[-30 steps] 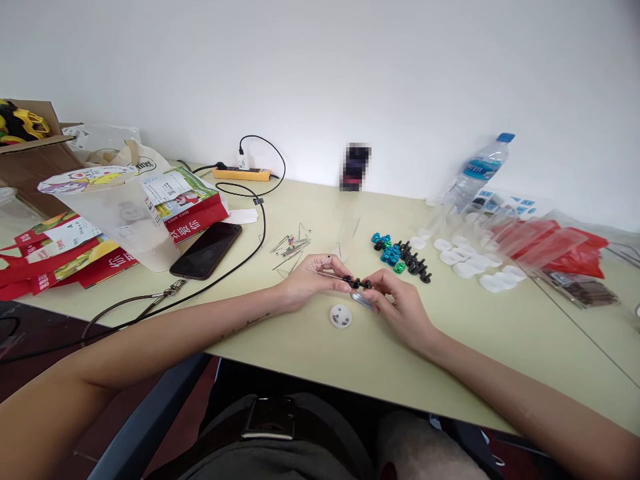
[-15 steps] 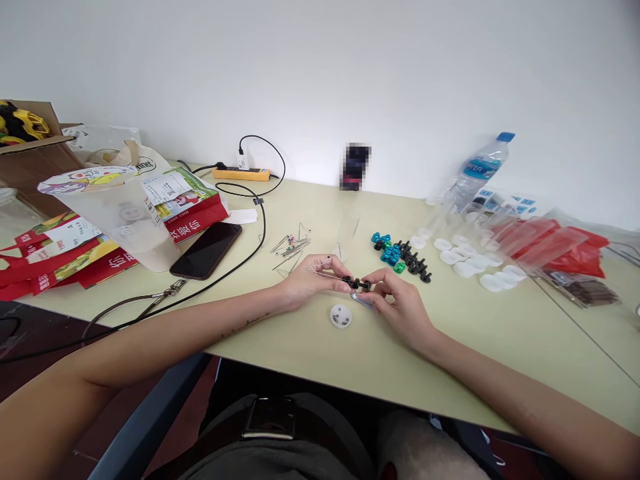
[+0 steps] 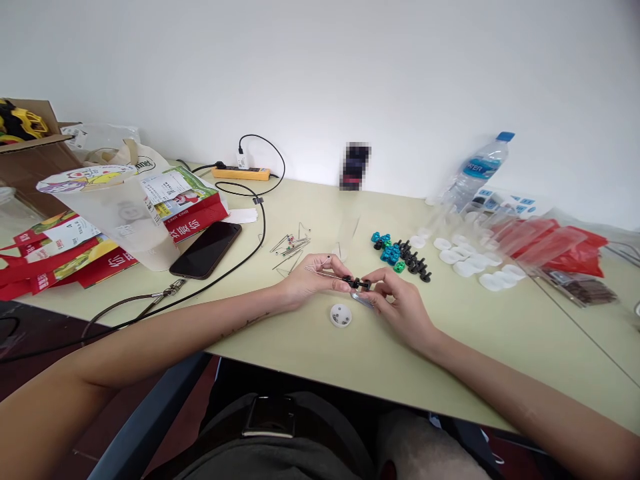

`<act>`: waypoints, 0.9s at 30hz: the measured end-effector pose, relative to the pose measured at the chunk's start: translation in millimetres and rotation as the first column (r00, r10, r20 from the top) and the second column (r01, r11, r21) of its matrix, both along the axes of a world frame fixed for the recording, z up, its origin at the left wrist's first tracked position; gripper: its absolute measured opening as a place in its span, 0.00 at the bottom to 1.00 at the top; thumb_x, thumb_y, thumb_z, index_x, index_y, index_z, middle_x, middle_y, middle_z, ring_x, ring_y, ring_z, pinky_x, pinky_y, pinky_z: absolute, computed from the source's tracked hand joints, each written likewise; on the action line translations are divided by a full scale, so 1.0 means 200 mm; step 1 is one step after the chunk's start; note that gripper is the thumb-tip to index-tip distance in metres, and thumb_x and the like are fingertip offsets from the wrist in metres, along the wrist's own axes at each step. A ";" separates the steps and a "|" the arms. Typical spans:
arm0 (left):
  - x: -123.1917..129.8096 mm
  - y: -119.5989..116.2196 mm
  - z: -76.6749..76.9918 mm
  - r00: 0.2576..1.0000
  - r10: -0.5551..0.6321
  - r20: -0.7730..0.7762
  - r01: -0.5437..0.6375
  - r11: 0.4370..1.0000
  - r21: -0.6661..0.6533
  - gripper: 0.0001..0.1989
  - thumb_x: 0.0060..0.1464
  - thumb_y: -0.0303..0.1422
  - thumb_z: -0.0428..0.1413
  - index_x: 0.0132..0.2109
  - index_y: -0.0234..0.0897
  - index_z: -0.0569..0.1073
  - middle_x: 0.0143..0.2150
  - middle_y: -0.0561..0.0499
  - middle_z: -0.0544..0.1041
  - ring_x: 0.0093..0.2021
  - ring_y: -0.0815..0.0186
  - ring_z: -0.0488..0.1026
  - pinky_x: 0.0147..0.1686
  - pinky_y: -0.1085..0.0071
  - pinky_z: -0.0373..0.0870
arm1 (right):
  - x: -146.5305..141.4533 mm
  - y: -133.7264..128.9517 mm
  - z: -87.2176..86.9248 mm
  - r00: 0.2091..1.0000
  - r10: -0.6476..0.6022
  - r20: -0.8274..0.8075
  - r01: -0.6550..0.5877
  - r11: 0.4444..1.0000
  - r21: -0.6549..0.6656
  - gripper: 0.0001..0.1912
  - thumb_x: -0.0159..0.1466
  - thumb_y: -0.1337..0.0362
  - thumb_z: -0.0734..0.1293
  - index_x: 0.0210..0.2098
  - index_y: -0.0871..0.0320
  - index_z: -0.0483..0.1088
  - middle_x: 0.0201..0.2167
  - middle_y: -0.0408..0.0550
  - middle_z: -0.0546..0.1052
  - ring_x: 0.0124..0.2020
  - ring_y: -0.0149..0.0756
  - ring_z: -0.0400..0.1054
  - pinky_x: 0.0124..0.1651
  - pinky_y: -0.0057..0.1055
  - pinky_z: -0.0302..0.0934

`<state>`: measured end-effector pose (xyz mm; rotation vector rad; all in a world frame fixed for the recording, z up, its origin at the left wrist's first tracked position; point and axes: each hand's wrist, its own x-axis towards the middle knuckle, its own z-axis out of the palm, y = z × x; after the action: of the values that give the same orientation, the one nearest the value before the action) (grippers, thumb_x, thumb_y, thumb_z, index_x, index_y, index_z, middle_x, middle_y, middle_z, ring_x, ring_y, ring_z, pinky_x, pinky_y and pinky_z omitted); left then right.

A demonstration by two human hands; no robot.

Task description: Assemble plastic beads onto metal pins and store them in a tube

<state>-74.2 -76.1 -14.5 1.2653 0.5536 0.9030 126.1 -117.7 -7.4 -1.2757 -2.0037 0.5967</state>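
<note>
A small black part is held between both hands over the table. My left hand pinches its left end, and a thin bent metal wire lies along the same fingers. On the right end, my right hand closes its fingertips. Thin clear strands or rods show just below the part, too small to make out. Below the hands sits a round white cap with several tiny metal pieces in it. Bent wires lie beyond my left hand; black parts and blue parts lie beyond my right.
White discs, clear tubes with red film and a water bottle are at the right. Left are a phone, a plastic cup, red packaging, a cardboard box, cables and a yellow power strip.
</note>
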 end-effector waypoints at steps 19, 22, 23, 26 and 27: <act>0.00 0.00 0.00 1.000 0.006 0.010 -0.006 1.000 -0.005 0.12 0.38 0.28 0.65 0.31 0.32 0.71 0.34 0.50 0.75 0.37 0.66 0.73 0.44 0.64 0.66 | -0.01 0.00 0.01 1.000 -0.002 0.000 0.002 0.999 -0.033 0.08 0.63 0.57 0.60 0.33 0.54 0.62 0.18 0.38 0.66 0.19 0.30 0.58 0.26 0.27 0.53; 0.00 0.00 0.00 1.000 -0.001 0.007 0.001 1.000 -0.005 0.12 0.38 0.28 0.65 0.31 0.32 0.71 0.35 0.50 0.75 0.37 0.66 0.73 0.43 0.65 0.66 | -0.01 0.00 0.01 1.000 0.000 0.007 0.000 1.000 -0.030 0.08 0.63 0.57 0.60 0.33 0.54 0.63 0.18 0.38 0.66 0.19 0.30 0.57 0.26 0.27 0.52; 0.00 0.00 0.00 1.000 -0.003 0.005 0.003 1.000 -0.002 0.12 0.38 0.28 0.65 0.31 0.32 0.71 0.34 0.50 0.75 0.37 0.66 0.73 0.43 0.65 0.66 | -0.01 0.00 0.01 1.000 -0.006 -0.002 0.006 0.999 -0.032 0.07 0.63 0.57 0.60 0.35 0.54 0.62 0.18 0.37 0.66 0.19 0.29 0.57 0.26 0.27 0.53; 0.00 0.00 0.00 1.000 -0.006 0.006 0.006 1.000 -0.009 0.12 0.38 0.28 0.65 0.31 0.32 0.71 0.35 0.49 0.75 0.36 0.66 0.73 0.43 0.64 0.66 | -0.01 0.00 0.01 1.000 -0.001 -0.002 0.001 0.999 -0.041 0.07 0.63 0.57 0.60 0.34 0.54 0.62 0.17 0.36 0.65 0.18 0.29 0.56 0.25 0.27 0.52; 0.00 0.00 0.00 1.000 -0.007 0.009 0.007 1.000 -0.016 0.12 0.38 0.28 0.65 0.31 0.32 0.71 0.35 0.50 0.75 0.36 0.66 0.73 0.43 0.64 0.66 | -0.01 0.00 0.01 1.000 0.008 0.010 -0.007 0.999 -0.039 0.09 0.63 0.56 0.59 0.31 0.54 0.63 0.16 0.36 0.64 0.18 0.29 0.56 0.25 0.27 0.52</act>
<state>-74.1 -75.5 -14.8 1.2474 0.5483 0.8963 124.9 -118.2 -4.6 -1.2972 -2.0153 0.6368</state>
